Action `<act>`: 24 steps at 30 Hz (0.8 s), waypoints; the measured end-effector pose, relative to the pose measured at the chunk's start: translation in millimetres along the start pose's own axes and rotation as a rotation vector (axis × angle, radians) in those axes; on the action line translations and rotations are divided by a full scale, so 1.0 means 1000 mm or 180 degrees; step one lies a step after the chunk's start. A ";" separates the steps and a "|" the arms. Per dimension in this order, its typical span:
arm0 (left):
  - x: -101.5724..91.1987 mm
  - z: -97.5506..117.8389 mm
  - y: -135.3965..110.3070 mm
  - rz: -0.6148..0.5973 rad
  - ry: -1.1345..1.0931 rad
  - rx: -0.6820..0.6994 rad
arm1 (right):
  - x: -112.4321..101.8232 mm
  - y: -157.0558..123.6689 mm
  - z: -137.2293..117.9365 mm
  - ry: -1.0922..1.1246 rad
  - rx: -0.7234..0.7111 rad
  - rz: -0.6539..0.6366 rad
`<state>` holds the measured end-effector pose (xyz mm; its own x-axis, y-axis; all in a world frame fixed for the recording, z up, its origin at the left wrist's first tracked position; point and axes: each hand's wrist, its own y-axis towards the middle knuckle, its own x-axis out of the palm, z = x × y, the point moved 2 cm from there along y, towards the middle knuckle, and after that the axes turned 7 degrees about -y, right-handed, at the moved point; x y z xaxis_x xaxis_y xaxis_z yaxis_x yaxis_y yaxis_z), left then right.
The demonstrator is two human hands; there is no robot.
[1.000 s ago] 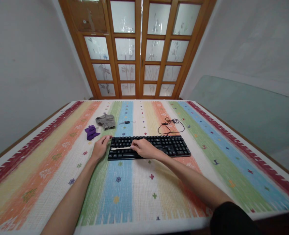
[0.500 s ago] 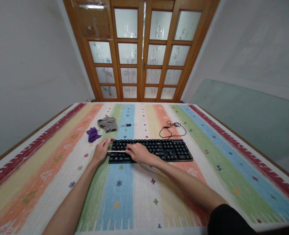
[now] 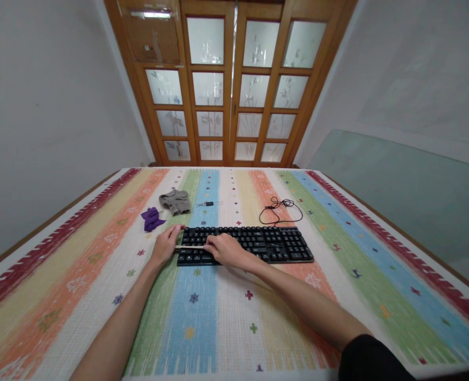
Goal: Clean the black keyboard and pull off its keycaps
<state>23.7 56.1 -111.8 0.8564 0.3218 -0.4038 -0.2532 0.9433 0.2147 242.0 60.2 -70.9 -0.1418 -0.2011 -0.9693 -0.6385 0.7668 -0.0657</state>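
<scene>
A black keyboard (image 3: 286,246) lies across the striped tablecloth in front of me. At its left end, my left hand (image 3: 167,243) grips the edge, thumb and fingers closed around the corner. My right hand (image 3: 224,248) is over the left half of the keys, its fingers pinched on a thin pale stick (image 3: 190,247). The stick lies level just above the keys and its left end reaches close to my left hand. Whether that end touches the left hand, I cannot tell. The stick's right end is hidden in my right fingers.
Beyond the keyboard are a purple cloth (image 3: 152,219), a crumpled grey cloth (image 3: 174,202), a small black clip-like item with thin wires (image 3: 209,203), and the looped black cable (image 3: 281,211). The tablecloth (image 3: 226,317) covers the table, with walls on both sides and glazed wooden doors (image 3: 234,106) behind.
</scene>
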 end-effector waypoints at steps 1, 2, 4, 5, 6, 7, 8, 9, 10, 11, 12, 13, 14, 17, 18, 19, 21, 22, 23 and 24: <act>0.000 0.000 0.000 -0.0005 -0.0011 0.0005 | 0.001 0.002 -0.001 -0.0007 -0.0003 0.0025; 0.000 0.001 0.000 -0.0014 -0.0024 0.0012 | 0.002 0.003 -0.002 -0.0016 0.0000 0.0056; 0.000 0.001 0.000 -0.0034 -0.0053 0.0027 | 0.003 0.004 -0.003 -0.0032 0.0001 0.0106; 0.000 0.001 0.000 -0.0046 -0.0062 0.0028 | 0.003 0.004 -0.002 -0.0039 0.0001 0.0120; 0.000 0.001 0.000 -0.0058 -0.0065 0.0022 | 0.003 0.004 -0.002 -0.0043 0.0000 0.0130; 0.000 0.001 0.000 -0.0060 -0.0064 0.0015 | 0.002 0.003 -0.001 -0.0044 -0.0007 0.0129; 0.000 0.000 0.000 -0.0053 -0.0059 0.0013 | 0.001 0.002 -0.001 -0.0046 -0.0014 0.0120; 0.001 0.000 0.001 -0.0044 -0.0050 0.0019 | 0.000 0.001 0.000 -0.0052 -0.0013 0.0100; 0.001 -0.001 0.001 -0.0032 -0.0038 0.0031 | -0.001 0.000 0.000 -0.0063 -0.0009 0.0077; 0.001 -0.001 0.001 -0.0021 -0.0027 0.0045 | -0.001 -0.001 0.000 -0.0076 -0.0009 0.0058; 0.001 -0.001 0.001 -0.0013 -0.0017 0.0057 | -0.002 -0.002 0.000 -0.0092 -0.0008 0.0047; 0.001 -0.001 0.001 -0.0007 -0.0005 0.0060 | -0.003 -0.003 0.000 -0.0111 -0.0007 0.0049; 0.001 -0.002 0.001 0.0001 0.0007 0.0055 | -0.003 -0.003 0.000 -0.0131 -0.0002 0.0057; 0.000 -0.001 0.000 0.0023 0.0029 0.0016 | -0.003 -0.005 0.002 -0.0168 -0.0008 0.0076; 0.000 -0.001 0.000 0.0027 0.0028 0.0005 | -0.002 -0.006 0.004 -0.0170 -0.0013 0.0079; 0.000 -0.001 -0.001 0.0024 0.0021 -0.0005 | -0.002 -0.007 0.006 -0.0167 -0.0017 0.0084; 0.001 0.000 -0.001 0.0006 0.0002 -0.0019 | -0.003 -0.010 0.011 -0.0152 -0.0005 0.0078; 0.001 0.000 -0.001 -0.0008 -0.0011 -0.0017 | -0.003 -0.011 0.014 -0.0143 0.0014 0.0072; 0.001 0.000 -0.002 -0.0026 -0.0027 -0.0009 | -0.004 -0.013 0.017 -0.0132 0.0038 0.0058; 0.001 0.001 -0.001 -0.0043 -0.0046 0.0006 | -0.005 -0.015 0.020 -0.0122 0.0065 0.0048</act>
<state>25.4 55.1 -111.8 0.8661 0.3079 -0.3939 -0.2408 0.9474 0.2110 267.5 61.5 -69.7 -0.1220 -0.1663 -0.9785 -0.6210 0.7819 -0.0555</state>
